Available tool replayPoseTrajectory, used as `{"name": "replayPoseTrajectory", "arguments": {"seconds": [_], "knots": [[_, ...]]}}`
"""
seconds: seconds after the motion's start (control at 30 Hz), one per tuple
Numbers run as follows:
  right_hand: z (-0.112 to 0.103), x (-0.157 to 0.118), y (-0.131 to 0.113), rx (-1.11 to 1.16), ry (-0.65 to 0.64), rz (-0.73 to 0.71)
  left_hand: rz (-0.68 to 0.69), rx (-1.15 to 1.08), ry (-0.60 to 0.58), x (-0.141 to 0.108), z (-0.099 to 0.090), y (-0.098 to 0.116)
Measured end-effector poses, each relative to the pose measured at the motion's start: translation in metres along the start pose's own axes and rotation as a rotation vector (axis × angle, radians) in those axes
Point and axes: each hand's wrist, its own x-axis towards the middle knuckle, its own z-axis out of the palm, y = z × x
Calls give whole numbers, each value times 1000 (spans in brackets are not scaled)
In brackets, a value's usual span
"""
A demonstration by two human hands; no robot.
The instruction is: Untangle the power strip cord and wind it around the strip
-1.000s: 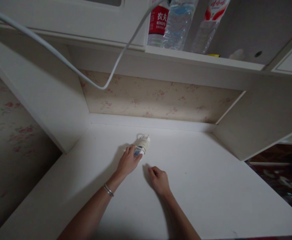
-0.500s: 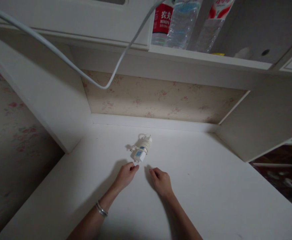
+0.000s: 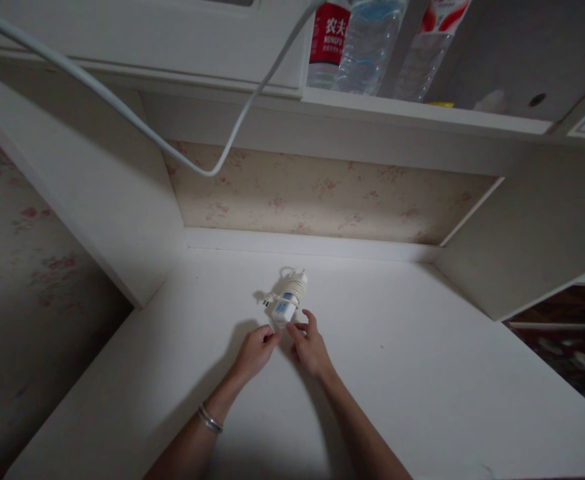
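Observation:
A white power strip (image 3: 285, 309) with blue socket faces lies on the white desktop, its own white cord (image 3: 296, 288) wound around its far half. The plug (image 3: 268, 299) sticks out to the left of the strip. My left hand (image 3: 257, 351) is closed in a pinch at the strip's near end; what the fingertips hold, if anything, is too small to make out. On the other side, my right hand (image 3: 311, 345) has its fingers apart, with thumb and fingertips right by the near end and right edge of the strip.
Across the upper view hangs a thick white cable (image 3: 212, 172). Above the desktop (image 3: 422, 373), a shelf (image 3: 422, 112) holds a red-labelled bottle (image 3: 328, 40) and other clear plastic bottles. Side panels stand left (image 3: 97, 193) and right (image 3: 532, 220).
My right hand has moved left and forward to the strip's near end, and its fingers have spread. My left hand stays pinched in nearly the same place.

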Motion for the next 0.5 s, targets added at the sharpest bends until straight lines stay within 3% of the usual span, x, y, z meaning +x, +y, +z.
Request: {"name": "replayPoseTrajectory", "arguments": {"seconds": [0.27,0.5], "knots": [[16,32,-6,157,35,83,0,-7,14,-3,-3,-1],[24,50,-3,49,103,-88,15,19,7,-4,-2,2]]}}
